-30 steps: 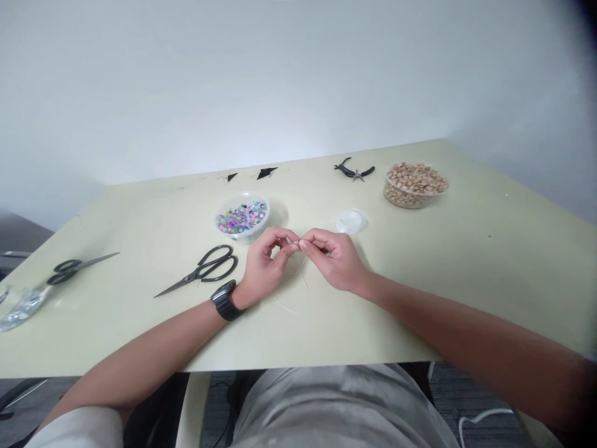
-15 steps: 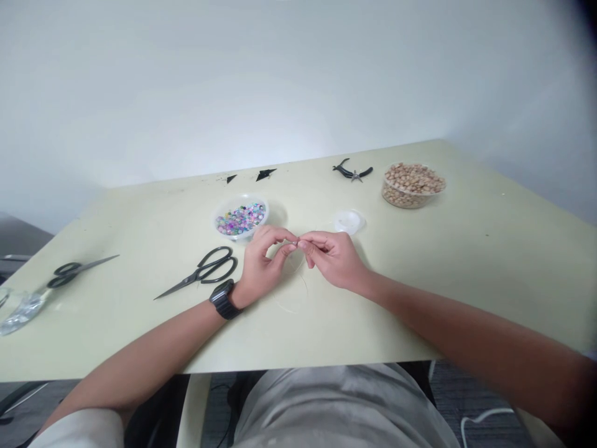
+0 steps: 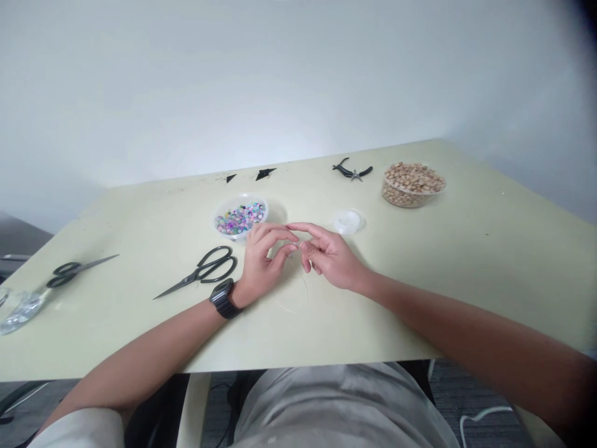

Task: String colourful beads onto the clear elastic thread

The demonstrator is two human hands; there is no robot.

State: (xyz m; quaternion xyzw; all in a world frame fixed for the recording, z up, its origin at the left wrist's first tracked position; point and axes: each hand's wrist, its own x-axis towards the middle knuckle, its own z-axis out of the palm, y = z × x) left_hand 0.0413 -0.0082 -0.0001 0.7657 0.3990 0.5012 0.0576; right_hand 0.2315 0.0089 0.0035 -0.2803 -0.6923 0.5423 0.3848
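A thin, pale thread (image 3: 307, 292) curls down below the hands over the table. My left hand (image 3: 263, 258), with a dark watch on its wrist, pinches the thread between thumb and index finger. Something tiny at those fingertips is too small to make out. Facing it, my right hand (image 3: 333, 255) has its index finger stretched out over the left fingertips and its thumb apart below; the other fingers are curled. Just behind my left hand stands a clear bowl of colourful beads (image 3: 241, 218).
Black-handled scissors (image 3: 200, 270) lie left of my left hand, and a second pair (image 3: 74, 270) farther left near a clear plastic packet (image 3: 23, 313). Behind my right hand are a small white container (image 3: 348, 221), pliers (image 3: 353, 171) and a tub of wooden-looking beads (image 3: 413, 185).
My right thumb and index finger have come apart from their pinch, and the index finger now reaches left over the left fingertips. The left hand has barely moved.
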